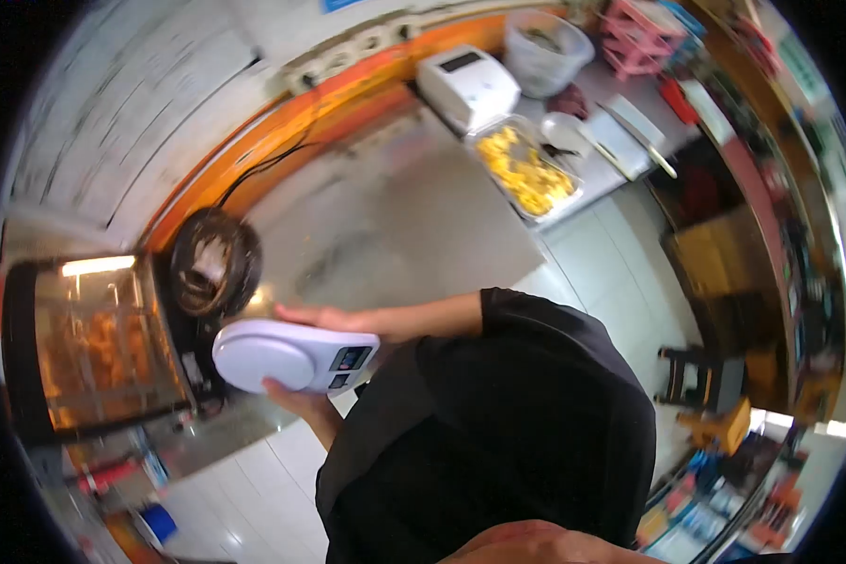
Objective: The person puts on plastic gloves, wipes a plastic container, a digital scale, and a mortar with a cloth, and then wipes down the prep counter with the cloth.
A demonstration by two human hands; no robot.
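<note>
A white kitchen scale (268, 352), with a round platform and a dark display, is held up in front of my black shirt and tilted. My right hand (315, 317) grips its upper edge in the view, fingers partly hidden behind it. From the lower edge my left hand (296, 399) holds it too, with the thumb on top beside the platform. Just beyond the scale, a black round pan-like thing (183, 268) with something pale in it stands next to a lit glass cabinet (94, 352) of golden-brown food.
A steel tabletop (395, 216) stretches beyond my hands. Past it stand a white boxy device (465, 85), a clear tray of yellow food (526, 174), a clear bucket (545, 56) and pink baskets (639, 38). A dark stool (700, 378) is on the tiled floor.
</note>
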